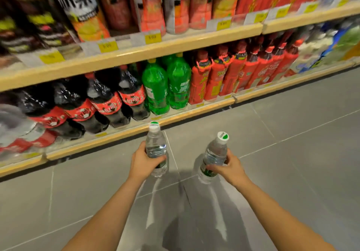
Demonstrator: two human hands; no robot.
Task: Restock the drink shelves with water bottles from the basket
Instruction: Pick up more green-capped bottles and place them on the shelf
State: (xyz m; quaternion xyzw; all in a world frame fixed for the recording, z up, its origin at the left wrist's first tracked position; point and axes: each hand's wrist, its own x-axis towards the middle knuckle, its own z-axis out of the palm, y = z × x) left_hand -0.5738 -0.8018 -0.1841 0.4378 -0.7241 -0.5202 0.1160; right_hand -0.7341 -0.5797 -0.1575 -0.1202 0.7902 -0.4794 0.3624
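My left hand (pixel 143 161) grips a clear water bottle (pixel 155 143) with a white and green cap, held upright over the grey floor. My right hand (pixel 229 167) holds a second clear water bottle (pixel 215 155), tilted slightly right, its green label low by my fingers. Both bottles are in front of the bottom drink shelf (pixel 136 129), a little short of its wooden edge. The basket is out of view.
The bottom shelf carries dark cola bottles (pixel 109 98), green soda bottles (pixel 167 87) and red-wrapped bottles (pixel 233 73). An upper shelf (pixel 155 50) with yellow price tags holds tall drink bottles. Grey floor tiles (pixel 292 133) stretch to the right.
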